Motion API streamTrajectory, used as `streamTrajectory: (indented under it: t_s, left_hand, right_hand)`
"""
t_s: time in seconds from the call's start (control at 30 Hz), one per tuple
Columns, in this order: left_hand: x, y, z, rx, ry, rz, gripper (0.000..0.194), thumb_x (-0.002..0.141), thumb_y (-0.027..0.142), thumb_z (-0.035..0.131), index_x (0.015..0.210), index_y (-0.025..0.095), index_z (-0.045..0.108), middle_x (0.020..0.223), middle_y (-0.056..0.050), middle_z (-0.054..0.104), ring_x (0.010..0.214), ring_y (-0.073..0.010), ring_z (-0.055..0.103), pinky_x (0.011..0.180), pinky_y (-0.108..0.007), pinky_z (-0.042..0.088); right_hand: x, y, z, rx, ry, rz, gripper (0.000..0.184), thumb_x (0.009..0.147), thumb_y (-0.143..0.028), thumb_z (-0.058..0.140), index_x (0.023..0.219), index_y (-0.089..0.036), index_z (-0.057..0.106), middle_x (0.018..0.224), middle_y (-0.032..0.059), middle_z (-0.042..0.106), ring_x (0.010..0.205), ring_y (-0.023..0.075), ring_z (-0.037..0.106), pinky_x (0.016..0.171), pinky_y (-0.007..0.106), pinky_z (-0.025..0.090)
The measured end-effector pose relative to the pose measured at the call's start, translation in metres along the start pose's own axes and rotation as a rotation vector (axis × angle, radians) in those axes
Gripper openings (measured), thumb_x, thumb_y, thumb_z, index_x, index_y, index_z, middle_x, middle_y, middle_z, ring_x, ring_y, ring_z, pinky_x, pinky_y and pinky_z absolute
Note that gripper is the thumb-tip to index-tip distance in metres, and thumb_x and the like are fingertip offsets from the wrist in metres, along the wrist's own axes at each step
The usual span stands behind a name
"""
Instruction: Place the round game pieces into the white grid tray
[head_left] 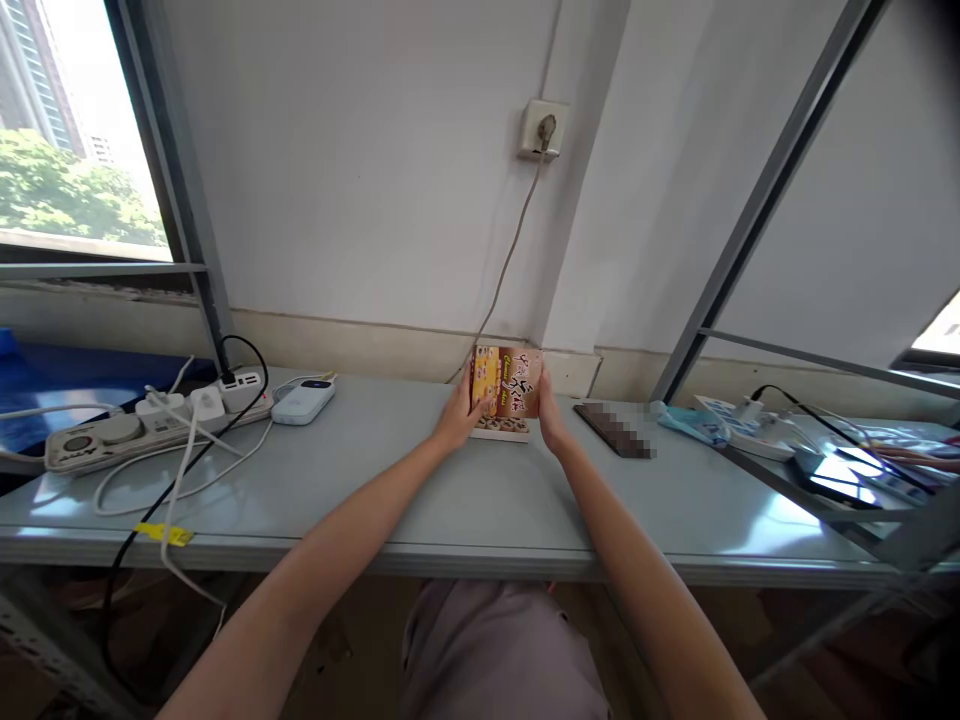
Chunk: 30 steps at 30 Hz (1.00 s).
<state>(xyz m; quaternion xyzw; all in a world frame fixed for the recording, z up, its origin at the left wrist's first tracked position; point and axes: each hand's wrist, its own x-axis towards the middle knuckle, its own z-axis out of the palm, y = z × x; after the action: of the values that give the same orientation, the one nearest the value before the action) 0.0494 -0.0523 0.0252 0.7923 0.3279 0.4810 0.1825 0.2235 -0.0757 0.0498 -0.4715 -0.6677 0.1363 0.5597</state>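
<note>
- Left hand: its left fingers press against the near face and left edge of the box, closed narrowly on it.
- Right hand: its right fingers wrap the box's right edge, also closed narrowly, so the box sits between both hands.
- Box: a brown and yellow printed carton, held tilted up near the far edge of the tabletop, with a pale lower face showing round biscuits; its contact with the surface cannot be told.
- Tabletop: a pale grey-blue surface against the wall.
- Left of the hands: a power strip with plugged-in cables, and a white power bank near it.
- Right of the hands: a dark bar, blurred, just beside the right hand.
- Above: a wall socket, its cable running down behind the box.
</note>
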Motion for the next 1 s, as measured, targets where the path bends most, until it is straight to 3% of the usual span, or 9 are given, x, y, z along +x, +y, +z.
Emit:
streamTrajectory:
  t_s: [0.1,0.17,0.3,0.37,0.53,0.67,0.83,0.93,1.0]
  left_hand:
    - [-0.005,0.019,-0.007,0.032,0.017,0.039,0.07,0.089,0.045,0.031,0.143,0.022,-0.008,0.149,-0.005,0.019,0.131,-0.0245,0.03,0.105,-0.036,0.029]
    - [-0.008,0.025,-0.009,0.095,-0.018,0.073,0.064,0.09,0.043,0.028,0.144,0.024,0.001,0.148,-0.003,0.021,0.13,-0.025,0.031,0.104,-0.036,0.031]
    - [-0.008,0.026,-0.012,0.194,-0.064,0.076,0.051,0.091,0.034,0.02,0.142,0.026,0.021,0.148,0.002,0.022,0.13,-0.027,0.031,0.102,-0.037,0.034]
    - [-0.005,0.025,-0.018,0.257,-0.079,0.011,0.052,0.09,0.027,0.017,0.142,0.028,0.024,0.148,0.004,0.02,0.127,-0.0289,0.034,0.101,-0.041,0.036]
    - [0.004,0.007,-0.037,0.648,-0.041,-0.085,0.063,0.084,0.012,0.026,0.142,0.036,0.015,0.151,0.006,0.003,0.124,-0.0305,0.037,0.092,-0.044,0.044]
    - [0.005,-0.023,-0.042,0.928,-0.062,-0.186,0.067,0.08,0.004,0.03,0.142,0.025,0.021,0.15,-0.008,0.01,0.12,-0.0357,0.04,0.081,-0.046,0.046]
    - [0.003,-0.05,-0.04,0.962,-0.086,-0.35,0.047,0.081,0.009,0.037,0.128,0.008,0.046,0.133,-0.023,0.042,0.12,-0.039,0.039,0.095,-0.057,0.026]
    - [0.004,-0.053,-0.031,0.805,-0.098,-0.236,0.041,0.086,0.022,0.039,0.123,0.012,0.051,0.138,-0.017,0.039,0.128,-0.0336,0.031,0.105,-0.054,0.007]
    - [0.005,-0.051,-0.019,0.568,-0.139,-0.167,0.045,0.089,0.033,0.034,0.13,0.017,0.044,0.141,-0.011,0.036,0.13,-0.0263,0.031,0.109,-0.046,0.007]
  right_hand:
    - [0.0,-0.017,-0.001,0.198,0.04,-0.041,0.064,0.087,-0.06,0.008,0.144,-0.029,0.005,0.145,-0.0008,0.029,0.128,0.0145,0.034,0.099,0.03,0.036]
    - [-0.001,-0.021,-0.002,0.243,-0.005,-0.016,0.063,0.087,-0.061,0.006,0.143,-0.033,0.004,0.146,-0.0028,0.027,0.13,0.0143,0.029,0.1,0.033,0.035]
    - [-0.002,-0.012,0.0,0.288,-0.152,0.071,0.062,0.086,-0.062,0.006,0.143,-0.036,0.003,0.146,-0.0027,0.026,0.132,0.0146,0.027,0.101,0.039,0.032]
    - [-0.002,-0.002,0.0,0.223,-0.13,0.132,0.066,0.085,-0.064,0.016,0.143,-0.034,0.008,0.146,-0.0008,0.027,0.133,0.0153,0.024,0.104,0.039,0.029]
    - [-0.003,0.029,-0.006,-0.025,0.033,0.34,0.076,0.083,-0.064,0.023,0.143,-0.017,0.018,0.148,0.0064,0.02,0.135,0.018,0.019,0.11,0.034,0.016]
    - [-0.007,0.041,-0.003,-0.101,-0.096,0.511,0.075,0.086,-0.059,0.02,0.143,-0.011,0.017,0.149,0.0061,0.016,0.136,0.0184,0.015,0.111,0.033,0.011]
    - [-0.013,0.041,0.01,-0.173,-0.237,0.482,0.07,0.086,-0.06,0.022,0.143,-0.019,0.021,0.147,0.0017,0.02,0.136,0.0185,0.016,0.112,0.037,0.009]
    - [-0.012,0.045,0.013,-0.221,-0.232,0.467,0.069,0.086,-0.06,0.015,0.142,-0.02,0.024,0.146,0.0023,0.024,0.135,0.0188,0.019,0.111,0.039,0.014]
    - [-0.011,0.049,0.013,-0.264,-0.222,0.415,0.068,0.086,-0.061,0.016,0.139,-0.021,0.031,0.143,0.0044,0.032,0.132,0.0204,0.027,0.109,0.04,0.02]
